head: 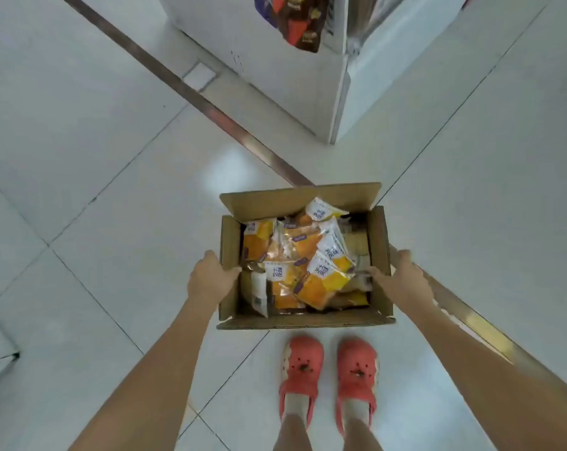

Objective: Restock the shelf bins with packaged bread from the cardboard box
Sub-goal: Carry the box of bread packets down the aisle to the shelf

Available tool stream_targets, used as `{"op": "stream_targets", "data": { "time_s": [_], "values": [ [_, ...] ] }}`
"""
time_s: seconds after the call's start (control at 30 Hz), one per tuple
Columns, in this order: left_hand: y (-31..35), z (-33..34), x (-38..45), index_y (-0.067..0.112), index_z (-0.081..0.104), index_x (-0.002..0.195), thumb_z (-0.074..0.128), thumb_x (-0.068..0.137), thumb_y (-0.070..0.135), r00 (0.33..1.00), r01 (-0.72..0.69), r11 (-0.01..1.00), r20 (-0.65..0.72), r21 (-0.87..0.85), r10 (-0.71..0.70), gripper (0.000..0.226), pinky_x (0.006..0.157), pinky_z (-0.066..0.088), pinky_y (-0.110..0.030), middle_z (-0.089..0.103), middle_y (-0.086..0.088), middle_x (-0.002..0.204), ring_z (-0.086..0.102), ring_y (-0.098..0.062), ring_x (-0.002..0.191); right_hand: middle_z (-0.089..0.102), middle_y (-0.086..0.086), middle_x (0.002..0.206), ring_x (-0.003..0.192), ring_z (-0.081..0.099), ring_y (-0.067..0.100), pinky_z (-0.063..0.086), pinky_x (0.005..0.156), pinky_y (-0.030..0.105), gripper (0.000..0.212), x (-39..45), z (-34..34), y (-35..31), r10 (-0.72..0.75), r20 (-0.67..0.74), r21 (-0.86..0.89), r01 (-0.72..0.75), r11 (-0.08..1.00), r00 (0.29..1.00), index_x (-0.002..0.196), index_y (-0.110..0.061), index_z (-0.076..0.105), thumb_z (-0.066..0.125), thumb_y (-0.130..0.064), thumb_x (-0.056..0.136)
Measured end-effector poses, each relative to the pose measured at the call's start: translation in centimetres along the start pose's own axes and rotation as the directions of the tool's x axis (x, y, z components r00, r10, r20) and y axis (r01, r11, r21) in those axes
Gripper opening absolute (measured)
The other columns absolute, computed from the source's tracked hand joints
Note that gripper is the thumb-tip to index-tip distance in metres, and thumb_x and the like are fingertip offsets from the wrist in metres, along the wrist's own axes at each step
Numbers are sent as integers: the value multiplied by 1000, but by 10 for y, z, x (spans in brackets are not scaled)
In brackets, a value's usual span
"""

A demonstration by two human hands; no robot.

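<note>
- Two bare forearms reach down from the camera to an open brown cardboard box, which is the landmark for everything below.
- On the box's left wall, the left hand grips the rim, thumb curled over the top edge and pointing inside.
- On the box's right wall, the right hand grips the rim, with its fingers hooked over the edge into the box.
- Inside the box lie the orange-and-white plastic packets of bread, heaped loosely at mixed angles.
- Just behind the box, nearer the camera, stand two feet in coral-red clogs on the pale tiled floor.
- Well beyond the box's far flap stands a white shelf unit, with dark snack bags at its top.
</note>
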State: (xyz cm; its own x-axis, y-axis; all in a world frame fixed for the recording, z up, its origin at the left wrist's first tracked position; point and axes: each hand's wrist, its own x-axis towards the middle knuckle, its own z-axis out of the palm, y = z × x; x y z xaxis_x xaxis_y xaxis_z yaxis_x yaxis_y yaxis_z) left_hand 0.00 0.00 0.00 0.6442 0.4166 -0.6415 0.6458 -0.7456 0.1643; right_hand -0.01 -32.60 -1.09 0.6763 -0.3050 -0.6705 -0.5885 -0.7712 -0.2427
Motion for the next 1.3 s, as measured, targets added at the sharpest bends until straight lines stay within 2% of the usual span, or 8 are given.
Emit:
{"op": "stream_targets", "data": {
  "time_s": [0.1, 0.2, 0.37, 0.57, 0.7, 0.83, 1.1, 1.3],
  "values": [
    [-17, 41, 34, 2, 45, 129, 66, 88, 31, 1000, 24, 995, 11, -93, -24, 54, 86, 49, -42, 58, -21, 119, 55, -39, 109, 62, 12, 108, 93, 59, 33, 44, 70, 36, 54, 27, 34, 6, -10, -40, 120, 15, 993, 999, 129, -8, 39, 60, -39, 90],
    [-27, 57, 52, -1, 53, 118, 58, 89, 11, 1000, 23, 999, 0, -22, -23, 32, 82, 46, -39, 60, -24, 113, 56, -41, 105, 65, 12, 106, 94, 60, 33, 41, 68, 32, 26, 46, 51, 12, -14, -77, 62, 19, 998, 997, 119, -9, 52, 51, -15, 93],
    [-25, 34, 48, 1, 58, 113, 54, 86, 5, 999, 38, 999, -12, -34, -39, 28, 81, 50, -40, 62, -22, 108, 58, -40, 99, 63, 13, 94, 78, 54, 28, 41, 66, 31, 18, 45, 21, 25, 63, -68, 153, -52, 987, 996, 108, -6, 59, 50, -9, 93],
    [9, -32, -18, 4, 60, 115, 54, 87, 2, 996, 20, 999, 90, -48, -15, 29, 77, 53, -38, 63, -19, 108, 60, -36, 96, 57, 7, 87, 75, 54, 25, 44, 63, 30, 23, -29, -58, 46, 154, -46, 233, -139, 962, 987, 116, -7, 59, 51, -10, 94],
    [68, -105, -81, 8, 60, 99, 52, 85, 2, 989, -71, 997, 129, -28, 74, 18, 74, 57, -46, 62, -17, 98, 62, -38, 91, 64, 14, 96, 78, 55, 27, 45, 66, 30, 21, -100, -145, 52, 188, -59, 279, -165, 946, 980, 111, -3, 60, 52, -12, 93],
    [129, -180, -155, 9, 59, 92, 52, 83, 2, 973, -202, 979, 112, -23, 203, 14, 73, 58, -46, 62, -15, 93, 62, -38, 88, 58, 9, 90, 72, 51, 23, 36, 51, 23, 22, -184, -238, 57, 209, -148, 353, -146, 924, 967, 113, -2, 58, 53, -10, 93],
    [259, -249, -257, 3, 53, 79, 48, 84, 0, 863, -503, 863, -21, 49, 504, 8, 63, 40, -33, 51, -11, 73, 53, -34, 79, 67, 15, 94, 80, 63, 32, 55, 75, 41, 25, -264, -363, 82, 347, -455, 515, -75, 854, 820, 111, -6, 61, 55, -21, 92],
    [398, -250, -286, -6, 56, 108, 52, 92, 8, 680, -682, 713, -219, 160, 700, 21, 73, 40, -41, 59, -26, 103, 56, -41, 98, 66, 24, 89, 84, 63, 40, 52, 71, 40, 23, -235, -449, 117, 451, -512, 605, -66, 793, 731, 99, 7, 61, 56, -13, 90]
  ]
}}
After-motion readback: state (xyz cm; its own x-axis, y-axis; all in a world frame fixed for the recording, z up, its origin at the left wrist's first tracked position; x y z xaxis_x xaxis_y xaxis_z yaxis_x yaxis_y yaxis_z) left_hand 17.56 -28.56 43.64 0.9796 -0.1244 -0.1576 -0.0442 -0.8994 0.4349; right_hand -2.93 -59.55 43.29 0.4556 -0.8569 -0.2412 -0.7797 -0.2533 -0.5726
